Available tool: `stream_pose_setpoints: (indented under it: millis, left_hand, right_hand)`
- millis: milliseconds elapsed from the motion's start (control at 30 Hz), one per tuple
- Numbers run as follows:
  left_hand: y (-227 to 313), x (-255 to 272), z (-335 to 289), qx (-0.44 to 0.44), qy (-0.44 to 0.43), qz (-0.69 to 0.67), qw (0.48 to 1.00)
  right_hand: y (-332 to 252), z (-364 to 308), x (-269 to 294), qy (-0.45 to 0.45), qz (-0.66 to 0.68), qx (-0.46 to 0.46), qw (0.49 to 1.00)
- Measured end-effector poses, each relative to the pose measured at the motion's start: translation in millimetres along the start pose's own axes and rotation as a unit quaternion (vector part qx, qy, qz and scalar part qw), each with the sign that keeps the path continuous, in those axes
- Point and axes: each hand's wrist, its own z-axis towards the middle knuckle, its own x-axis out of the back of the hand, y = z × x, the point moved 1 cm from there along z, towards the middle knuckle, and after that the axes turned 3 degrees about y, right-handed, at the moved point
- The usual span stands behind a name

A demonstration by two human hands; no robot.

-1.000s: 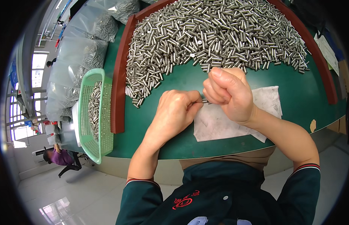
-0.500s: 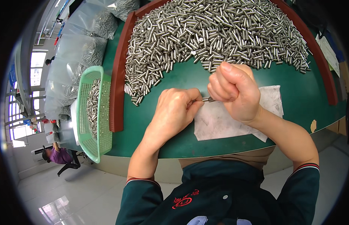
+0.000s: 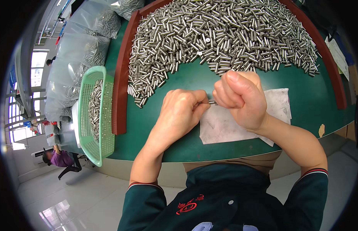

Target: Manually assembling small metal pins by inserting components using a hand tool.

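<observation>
Between my two hands is a small shiny metal pin (image 3: 213, 102), only a short stretch of it showing. My left hand (image 3: 182, 109) pinches its left end between thumb and fingertips. My right hand (image 3: 242, 98) is curled into a fist at the other end, thumb on top, hiding the rest of the pin. Under the right hand lies a smudged white cloth (image 3: 221, 129) on the green table (image 3: 179, 150). Beyond both hands spreads a large heap of similar metal pins (image 3: 225, 34).
Dark red wooden rails (image 3: 120, 92) border the heap left and right. Left of the rail stands a light green plastic basket (image 3: 106, 134) holding more pins. Clear plastic bags (image 3: 67, 54) of pins line the far left. Farther off, a person in purple (image 3: 63, 158) sits.
My right fist has dropped slightly toward me and turned a little. The left hand has hardly moved, and the pin stays between them.
</observation>
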Motion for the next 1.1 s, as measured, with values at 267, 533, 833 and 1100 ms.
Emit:
stream_pose_setpoints:
  millis: [267, 533, 833, 1100]
  left_hand:
    - [6, 2, 4, -0.005, -0.009, 0.005, 1.0]
    - [2, 1, 4, 0.028, -0.028, -0.011, 0.999]
    - [-27, -2, 9, 0.192, -0.109, -0.683, 0.696]
    - [-28, 2, 16, 0.231, -0.072, -0.688, 0.684]
  right_hand:
    - [1, -5, -1, -0.044, -0.089, 0.025, 0.995]
    - [-5, 4, 7, 0.007, 0.013, -0.019, 1.0]
    - [-34, 18, 20, 0.066, 0.136, 0.01, 0.989]
    - [-33, 22, 23, 0.081, 0.122, -0.004, 0.989]
